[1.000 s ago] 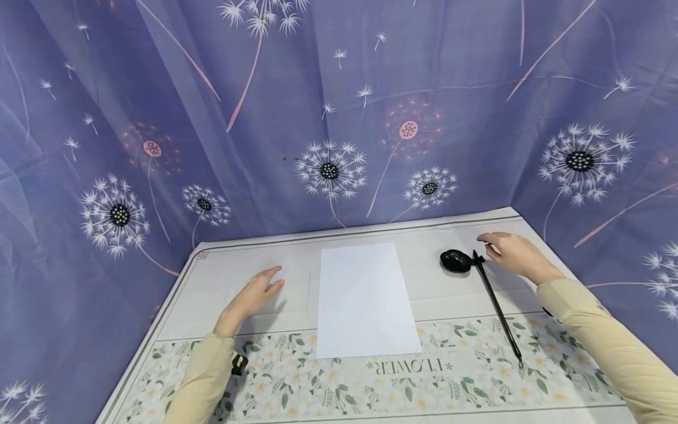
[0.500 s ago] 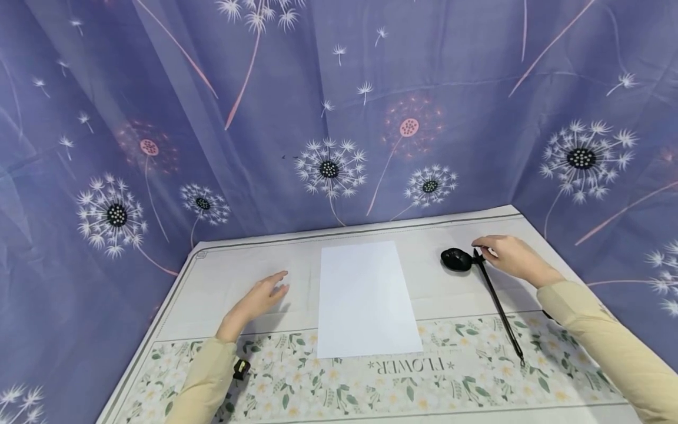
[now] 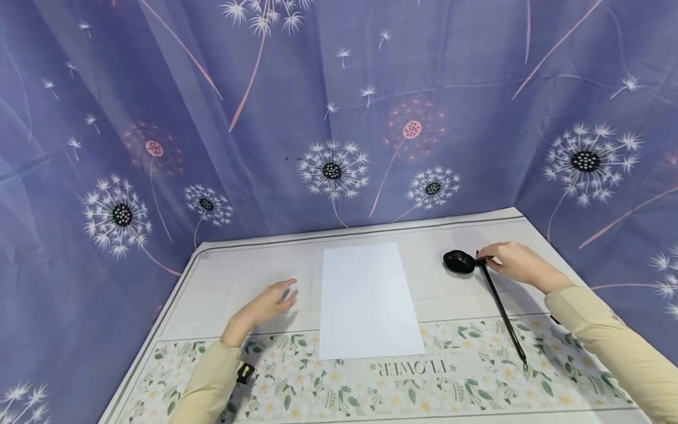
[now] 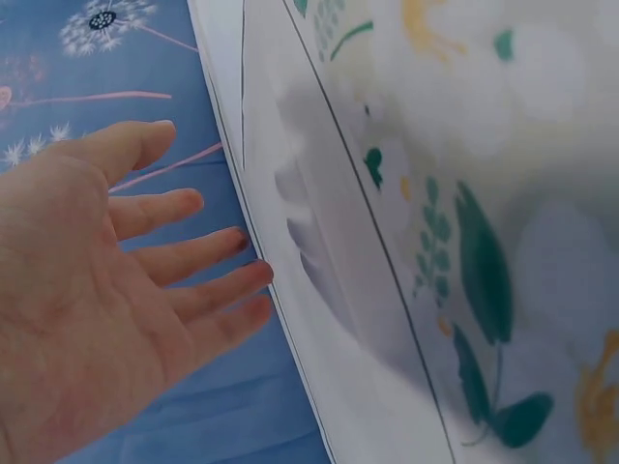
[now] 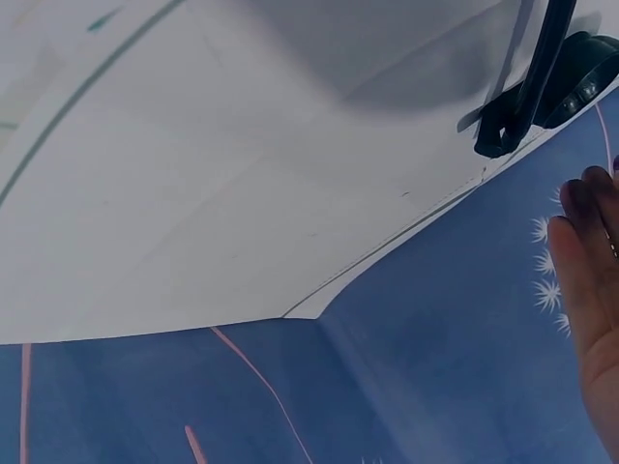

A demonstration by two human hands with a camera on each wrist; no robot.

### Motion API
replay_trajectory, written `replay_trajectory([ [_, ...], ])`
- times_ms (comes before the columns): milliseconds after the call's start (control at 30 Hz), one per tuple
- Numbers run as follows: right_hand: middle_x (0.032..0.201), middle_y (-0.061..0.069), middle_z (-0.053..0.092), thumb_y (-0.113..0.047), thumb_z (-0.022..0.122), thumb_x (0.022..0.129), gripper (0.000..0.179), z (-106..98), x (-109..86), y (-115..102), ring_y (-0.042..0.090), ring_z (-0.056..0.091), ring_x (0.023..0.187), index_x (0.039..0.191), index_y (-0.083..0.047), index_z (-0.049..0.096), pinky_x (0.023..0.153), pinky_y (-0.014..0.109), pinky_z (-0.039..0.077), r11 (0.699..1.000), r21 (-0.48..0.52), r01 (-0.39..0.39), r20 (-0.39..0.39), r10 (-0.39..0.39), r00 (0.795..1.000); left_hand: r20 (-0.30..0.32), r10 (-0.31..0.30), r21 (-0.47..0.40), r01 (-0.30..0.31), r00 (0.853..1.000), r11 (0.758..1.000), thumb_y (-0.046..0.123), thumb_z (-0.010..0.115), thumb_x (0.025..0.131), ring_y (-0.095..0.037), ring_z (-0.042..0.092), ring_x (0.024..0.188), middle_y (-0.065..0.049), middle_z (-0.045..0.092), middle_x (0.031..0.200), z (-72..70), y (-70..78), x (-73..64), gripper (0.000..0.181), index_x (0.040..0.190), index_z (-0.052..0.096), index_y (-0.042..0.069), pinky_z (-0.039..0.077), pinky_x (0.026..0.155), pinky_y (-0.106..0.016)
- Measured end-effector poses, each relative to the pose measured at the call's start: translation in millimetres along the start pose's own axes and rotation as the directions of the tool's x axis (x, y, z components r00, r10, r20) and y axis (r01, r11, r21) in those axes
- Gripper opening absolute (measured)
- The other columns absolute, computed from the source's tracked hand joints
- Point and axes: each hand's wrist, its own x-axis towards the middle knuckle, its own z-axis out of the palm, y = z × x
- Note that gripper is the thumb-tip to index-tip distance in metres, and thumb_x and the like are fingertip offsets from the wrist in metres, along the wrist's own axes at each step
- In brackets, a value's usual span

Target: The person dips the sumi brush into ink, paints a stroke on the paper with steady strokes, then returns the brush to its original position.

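Brush (image 3: 501, 308) lying along the bench (image 3: 386, 397), far end at a black dish (image 3: 458, 262). Left hand (image 3: 269, 304): fingers apart, holding nothing; beside it, paper (image 3: 368, 306) without visible strokes (work judged barely begun, lifting the brush apparently still left). Right hand (image 3: 512, 261) at the brush's far end, grip not discernible; curtain (image 3: 265, 188) behind.

The counter (image 3: 238, 277) before me wears a white cover (image 3: 291, 259) with a floral band (image 3: 381, 391) nearer the person. On it lie plain white paper (image 3: 369, 303), a black dish (image 3: 458, 262) and a slender black brush (image 3: 501, 309), slanting.
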Motion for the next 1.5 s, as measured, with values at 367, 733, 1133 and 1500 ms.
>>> replay_trajectory([
  [367,0.105,0.015,0.072,0.008,0.067,0.080,0.029,-1,-8.6,-2,0.037,0.067,0.095,0.104,-0.006,0.073,0.077,0.050,0.056,1.000,0.008,-0.018,0.075,0.017,0.997,0.004,0.083,0.059,-0.083,0.997,0.995,0.017,0.055,0.099,-0.044,0.036,0.138,-0.028,0.040,0.147,8.2,10.2,2.8,0.056,0.145,0.035,-0.006,0.028,0.115,-0.056],
  [733,0.106,0.016,0.071,0.009,0.068,0.080,0.029,0,-13.8,-5,0.039,0.067,0.097,0.104,-0.006,0.072,0.077,0.049,0.056,1.000,-0.019,-0.014,0.135,0.016,0.991,0.059,0.076,0.064,-0.080,0.995,0.995,0.021,0.060,0.096,-0.045,0.031,0.140,-0.027,0.036,0.150,18.3,18.7,2.6,0.062,0.147,0.034,-0.003,0.027,0.116,-0.057],
  [1133,0.098,0.009,0.072,0.010,0.073,0.074,0.032,8,-23.2,-14,0.032,0.068,0.089,0.098,-0.009,0.073,0.073,0.043,0.057,0.999,-0.023,0.036,0.130,-0.033,0.991,0.081,0.101,0.095,-0.108,0.992,0.990,0.023,0.066,0.092,-0.046,0.033,0.139,-0.030,0.035,0.149,25.5,23.2,3.7,0.068,0.146,0.035,-0.004,0.029,0.115,-0.057],
  [1500,0.093,0.003,0.068,0.015,0.074,0.066,0.038,14,-34.0,-19,0.025,0.066,0.085,0.092,-0.013,0.073,0.067,0.034,0.057,0.986,-0.088,0.141,0.056,-0.136,0.989,0.116,0.130,0.100,-0.142,0.985,0.985,0.029,0.070,0.089,-0.046,0.032,0.140,-0.032,0.033,0.150,32.3,30.2,3.6,0.074,0.147,0.036,-0.002,0.031,0.114,-0.058],
])
